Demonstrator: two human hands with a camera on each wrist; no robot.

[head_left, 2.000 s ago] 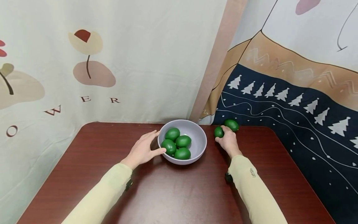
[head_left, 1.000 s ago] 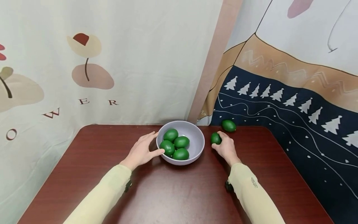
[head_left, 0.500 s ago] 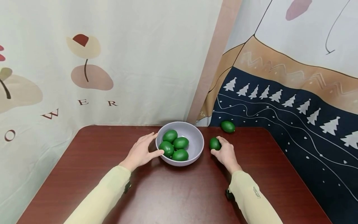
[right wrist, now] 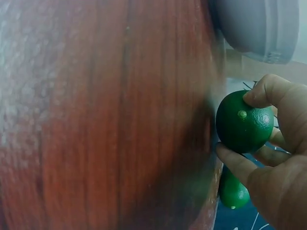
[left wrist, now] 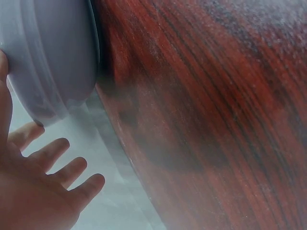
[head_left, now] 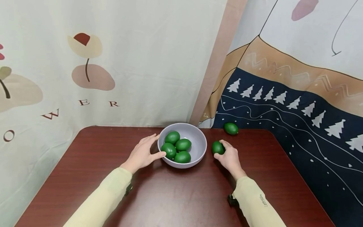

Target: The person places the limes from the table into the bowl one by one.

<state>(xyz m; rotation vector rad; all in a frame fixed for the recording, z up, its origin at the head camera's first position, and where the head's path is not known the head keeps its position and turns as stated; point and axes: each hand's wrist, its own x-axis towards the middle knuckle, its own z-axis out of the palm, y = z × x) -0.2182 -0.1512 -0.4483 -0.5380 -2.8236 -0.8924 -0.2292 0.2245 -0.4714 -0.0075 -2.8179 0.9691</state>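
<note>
In the head view, my left hand [head_left: 143, 153] rests at the left side of a lilac-grey bowl [head_left: 200, 143], thumb on the near rim and a fingertip farther back. The left wrist view shows its other fingers spread apart off the bowl [left wrist: 53, 52]. Several green limes [head_left: 182, 156] lie in the bowl's left half. To the bowl's right, my right hand [head_left: 230, 156] pinches one lime [head_left: 217, 147] between thumb and fingers, low over the table; the right wrist view has this lime [right wrist: 240, 124] with its stem end showing.
Another lime [head_left: 231, 128] lies at the table's back edge, behind my right hand. The dark red wooden table [head_left: 175, 195] ends just behind the bowl, against a pale printed curtain [head_left: 147, 63] and a navy cloth with trees [head_left: 272, 123].
My right hand has brought its lime away from the one at the back edge, toward me; over the last half second it barely moves. The left hand and bowl stay put.
</note>
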